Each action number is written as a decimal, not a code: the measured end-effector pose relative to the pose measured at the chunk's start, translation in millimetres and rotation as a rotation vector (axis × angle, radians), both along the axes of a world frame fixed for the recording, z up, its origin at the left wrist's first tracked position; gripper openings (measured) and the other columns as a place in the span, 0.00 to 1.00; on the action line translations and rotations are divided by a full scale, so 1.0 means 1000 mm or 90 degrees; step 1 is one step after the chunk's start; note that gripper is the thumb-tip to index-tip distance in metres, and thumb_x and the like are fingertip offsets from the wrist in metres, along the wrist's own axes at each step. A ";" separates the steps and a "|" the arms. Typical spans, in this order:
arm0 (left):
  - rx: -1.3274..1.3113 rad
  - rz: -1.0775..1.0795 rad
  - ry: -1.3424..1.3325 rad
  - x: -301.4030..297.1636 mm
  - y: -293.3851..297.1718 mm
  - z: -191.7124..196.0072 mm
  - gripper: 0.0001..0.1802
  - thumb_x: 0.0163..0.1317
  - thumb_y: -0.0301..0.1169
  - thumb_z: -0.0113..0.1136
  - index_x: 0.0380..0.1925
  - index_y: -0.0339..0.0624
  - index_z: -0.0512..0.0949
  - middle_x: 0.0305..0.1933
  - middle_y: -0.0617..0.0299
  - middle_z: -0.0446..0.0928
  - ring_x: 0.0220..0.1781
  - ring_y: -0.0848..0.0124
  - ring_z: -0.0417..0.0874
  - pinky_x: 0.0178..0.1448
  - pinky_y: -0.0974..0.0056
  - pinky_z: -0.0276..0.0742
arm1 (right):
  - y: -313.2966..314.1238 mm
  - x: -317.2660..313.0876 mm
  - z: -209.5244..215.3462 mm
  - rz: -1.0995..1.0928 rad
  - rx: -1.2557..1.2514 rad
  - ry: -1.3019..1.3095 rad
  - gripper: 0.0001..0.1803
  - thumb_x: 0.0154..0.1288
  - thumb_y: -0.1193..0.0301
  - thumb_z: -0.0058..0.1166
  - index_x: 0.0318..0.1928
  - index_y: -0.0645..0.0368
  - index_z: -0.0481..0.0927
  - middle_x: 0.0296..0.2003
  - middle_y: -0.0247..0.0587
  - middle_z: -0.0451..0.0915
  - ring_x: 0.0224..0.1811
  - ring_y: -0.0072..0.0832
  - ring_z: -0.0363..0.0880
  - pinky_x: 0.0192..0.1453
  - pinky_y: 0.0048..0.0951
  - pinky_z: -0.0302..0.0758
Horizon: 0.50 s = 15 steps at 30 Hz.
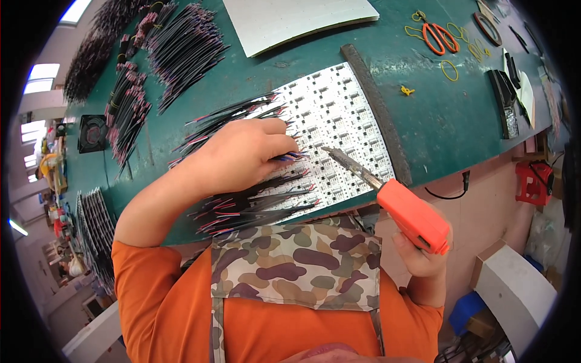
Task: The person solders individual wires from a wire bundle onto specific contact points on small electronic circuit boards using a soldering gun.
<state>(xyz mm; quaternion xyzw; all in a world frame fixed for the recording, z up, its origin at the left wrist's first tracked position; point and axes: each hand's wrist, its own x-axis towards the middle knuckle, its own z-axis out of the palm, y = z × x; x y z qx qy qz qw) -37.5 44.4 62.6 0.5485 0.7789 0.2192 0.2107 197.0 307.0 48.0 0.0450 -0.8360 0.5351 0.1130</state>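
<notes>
Left hand (242,154) pins wires (290,156) on the white circuit panel (339,121); right hand (420,257) holds an orange soldering iron (411,215).

**Boxes beside the bench, none on it**

A white rectangular cardboard box (514,290) with brown edges stands on the floor off the bench's near right corner. Just beside it, lower down, sits a smaller brown cardboard box (482,323). No labels, signs or screens can be made out anywhere on the green bench (436,121).

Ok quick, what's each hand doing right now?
Left hand: closed, pinching wire leads onto the white circuit panel.
Right hand: closed around the orange soldering iron.
</notes>
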 end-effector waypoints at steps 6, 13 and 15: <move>-0.012 0.002 0.060 0.019 0.002 0.001 0.23 0.44 0.21 0.66 0.44 0.45 0.79 0.31 0.61 0.76 0.31 0.56 0.80 0.33 0.56 0.77 | 0.003 0.009 -0.003 0.007 0.007 0.003 0.27 0.50 0.79 0.65 0.53 0.73 0.75 0.44 0.53 0.83 0.42 0.40 0.86 0.47 0.34 0.81; -0.037 -0.040 0.100 0.030 0.002 -0.011 0.09 0.54 0.29 0.57 0.37 0.46 0.76 0.31 0.61 0.75 0.31 0.59 0.83 0.31 0.55 0.79 | 0.003 0.014 -0.006 0.011 -0.019 -0.020 0.26 0.49 0.80 0.65 0.52 0.73 0.76 0.43 0.53 0.83 0.40 0.40 0.86 0.46 0.34 0.81; -0.035 -0.058 0.144 0.032 0.002 -0.016 0.08 0.55 0.29 0.56 0.36 0.45 0.75 0.31 0.61 0.75 0.31 0.60 0.83 0.31 0.56 0.79 | 0.002 0.011 -0.007 0.023 -0.026 -0.012 0.26 0.49 0.81 0.65 0.51 0.72 0.76 0.43 0.53 0.83 0.40 0.40 0.86 0.45 0.34 0.81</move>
